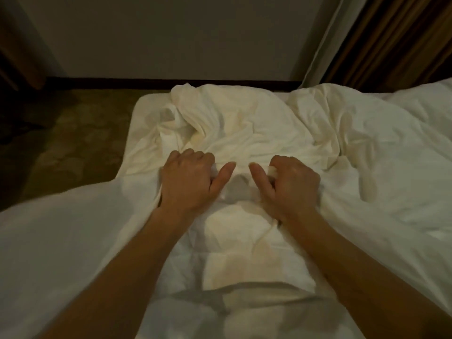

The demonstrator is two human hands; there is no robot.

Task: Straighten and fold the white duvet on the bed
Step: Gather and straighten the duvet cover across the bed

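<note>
White cloth is filling most of the scene: the duvet (pixel 244 133) is lying rumpled across the bed (pixel 144 106), bunched into deep creases toward the far edge and spreading smoother toward the right, where it is running out of the picture. On the near left a broad fold of it is hanging or draping in a blurred sheet, so its exact lie there is hard to tell.

Both bare forearms are reaching in from the near edge, and both hands are pressing down on the middle of the duvet, close together but not touching. The left hand (pixel 188 182) is curling its fingers (pixel 193 155) down into the cloth, gathering a ridge of it under the knuckles, while its thumb is sticking out toward the right, free of the fabric. The right hand (pixel 291 184) is doing much the same in mirror: its fingers are closing on a pinch of white cloth that is showing between the knuckles, and its thumb is pointing toward the left. Between the two thumbs a small pucker of fabric is rising.

Beyond the far edge of the bed a patterned carpet (pixel 73 143) is showing on the left, a plain pale wall (pixel 171 37) is standing behind it with a dark skirting strip along its foot, and brown curtains (pixel 396 40) are hanging at the far right.
</note>
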